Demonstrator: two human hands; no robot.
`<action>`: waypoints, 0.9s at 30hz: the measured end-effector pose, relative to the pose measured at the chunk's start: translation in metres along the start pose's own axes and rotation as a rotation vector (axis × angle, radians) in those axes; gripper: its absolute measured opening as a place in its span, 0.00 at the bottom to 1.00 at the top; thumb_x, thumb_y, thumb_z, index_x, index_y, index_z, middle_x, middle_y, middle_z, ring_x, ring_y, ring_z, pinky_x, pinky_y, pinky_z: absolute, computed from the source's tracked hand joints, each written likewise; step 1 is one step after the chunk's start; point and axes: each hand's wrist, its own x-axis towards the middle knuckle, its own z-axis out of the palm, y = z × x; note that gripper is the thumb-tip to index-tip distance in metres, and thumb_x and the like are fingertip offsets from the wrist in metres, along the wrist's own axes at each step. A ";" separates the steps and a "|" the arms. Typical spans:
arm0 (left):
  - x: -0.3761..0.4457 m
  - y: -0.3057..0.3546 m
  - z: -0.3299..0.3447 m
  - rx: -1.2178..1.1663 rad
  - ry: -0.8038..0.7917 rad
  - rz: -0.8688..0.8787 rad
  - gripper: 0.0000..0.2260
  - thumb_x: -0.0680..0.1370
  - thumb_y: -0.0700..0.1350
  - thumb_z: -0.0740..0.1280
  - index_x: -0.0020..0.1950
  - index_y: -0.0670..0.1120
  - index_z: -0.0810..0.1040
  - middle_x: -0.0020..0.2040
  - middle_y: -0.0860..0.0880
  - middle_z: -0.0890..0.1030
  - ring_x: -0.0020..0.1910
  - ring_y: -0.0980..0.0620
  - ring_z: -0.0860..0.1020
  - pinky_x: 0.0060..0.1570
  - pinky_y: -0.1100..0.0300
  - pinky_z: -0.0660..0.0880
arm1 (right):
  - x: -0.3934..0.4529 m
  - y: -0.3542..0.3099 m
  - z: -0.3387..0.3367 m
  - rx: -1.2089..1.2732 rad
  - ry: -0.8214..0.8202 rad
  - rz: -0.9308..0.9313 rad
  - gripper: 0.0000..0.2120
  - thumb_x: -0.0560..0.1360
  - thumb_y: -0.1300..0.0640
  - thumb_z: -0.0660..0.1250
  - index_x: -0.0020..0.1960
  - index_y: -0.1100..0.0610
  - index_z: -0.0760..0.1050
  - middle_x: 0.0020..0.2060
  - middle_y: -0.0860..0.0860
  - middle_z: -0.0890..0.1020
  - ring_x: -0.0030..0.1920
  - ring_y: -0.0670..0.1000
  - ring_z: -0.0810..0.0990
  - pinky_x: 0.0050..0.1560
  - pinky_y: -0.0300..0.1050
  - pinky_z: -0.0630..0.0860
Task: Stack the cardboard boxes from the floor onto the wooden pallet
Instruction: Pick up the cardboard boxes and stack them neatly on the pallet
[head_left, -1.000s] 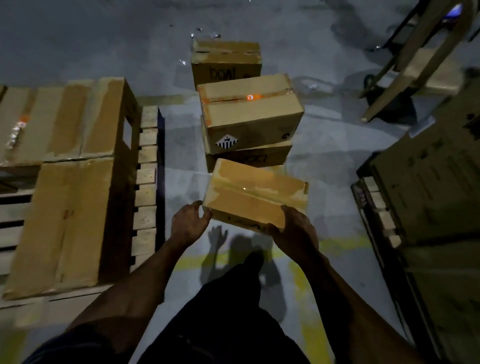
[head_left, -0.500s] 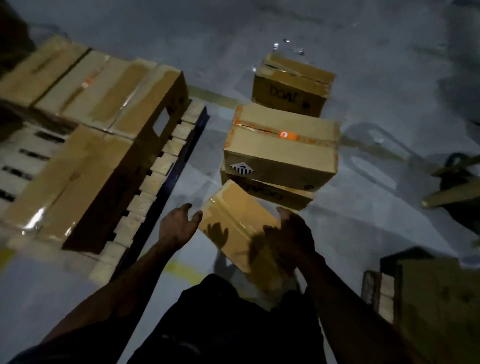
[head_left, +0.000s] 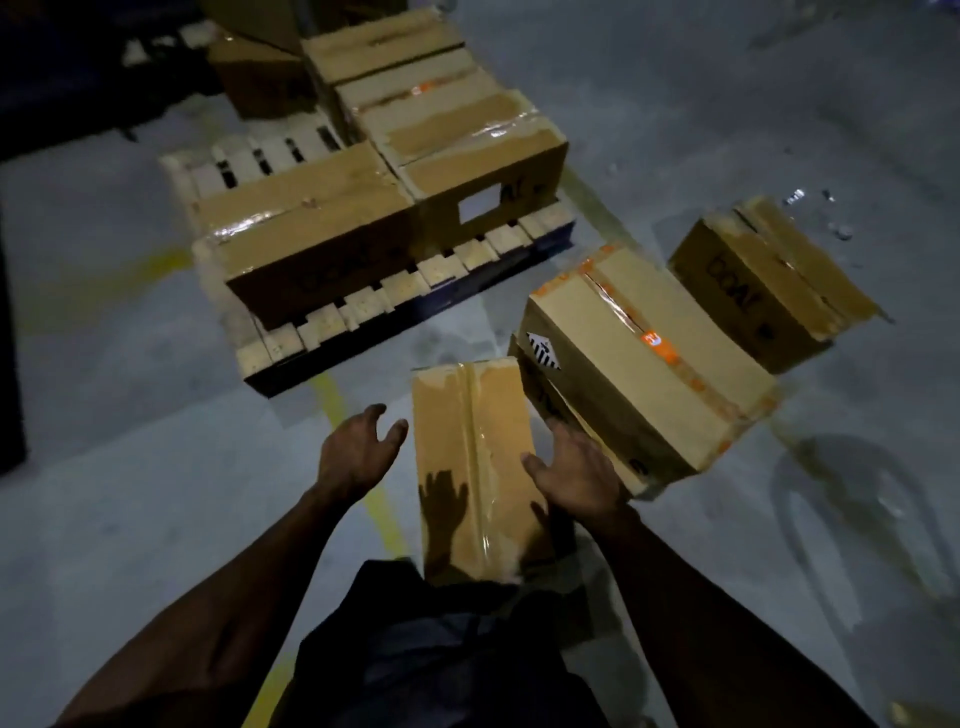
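Cardboard and pale wood fill the left of my view: the wooden pallet (head_left: 363, 312) lies on the grey concrete floor (head_left: 130, 493), its slatted near edge facing me. Several taped boxes already sit on it in a tight row, and the nearest loaded box (head_left: 311, 244) lies lengthwise along the front, with bare slats showing behind it to the left. They look packed close so that more can go on top or beside them.

My left hand (head_left: 358, 452) hovers just left of the box I am after, fingers spread and relaxed, holding nothing. A yellow painted line (head_left: 382, 504) runs along the floor beneath it.

Directly in front of me is the narrow box (head_left: 472, 457), on or just above the floor, its short end pointing away from me and a glossy strip of tape running down its middle. My right hand (head_left: 576, 478) is at its right edge, fingers loosely open; whether it touches the cardboard I cannot tell. With one hand on each side, I judge I am placed to clamp the box between my palms and lift it.

Further right, a bigger box with orange tape (head_left: 649, 364) rests tilted on another box, close beside the narrow one. Beyond it, well apart, a lettered box (head_left: 769, 291) waits on the floor.
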 end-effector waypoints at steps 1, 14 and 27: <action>-0.004 -0.001 0.003 -0.013 0.011 -0.015 0.27 0.83 0.59 0.59 0.77 0.44 0.67 0.73 0.41 0.73 0.69 0.40 0.73 0.65 0.49 0.71 | 0.003 0.001 -0.001 -0.008 -0.023 -0.009 0.34 0.77 0.40 0.64 0.77 0.52 0.59 0.75 0.52 0.66 0.75 0.56 0.64 0.73 0.56 0.63; 0.039 -0.004 0.053 -0.249 -0.002 -0.292 0.29 0.83 0.59 0.59 0.78 0.42 0.65 0.76 0.40 0.69 0.73 0.39 0.69 0.69 0.48 0.67 | 0.073 0.015 0.030 0.040 -0.203 -0.029 0.34 0.79 0.42 0.65 0.78 0.56 0.59 0.74 0.56 0.67 0.73 0.59 0.66 0.71 0.52 0.64; 0.125 -0.065 0.258 -0.436 0.039 -0.722 0.34 0.81 0.61 0.63 0.79 0.41 0.62 0.78 0.41 0.66 0.75 0.40 0.66 0.70 0.48 0.65 | 0.244 0.136 0.189 0.190 -0.358 0.169 0.46 0.75 0.44 0.71 0.81 0.57 0.47 0.78 0.57 0.59 0.76 0.60 0.61 0.73 0.52 0.60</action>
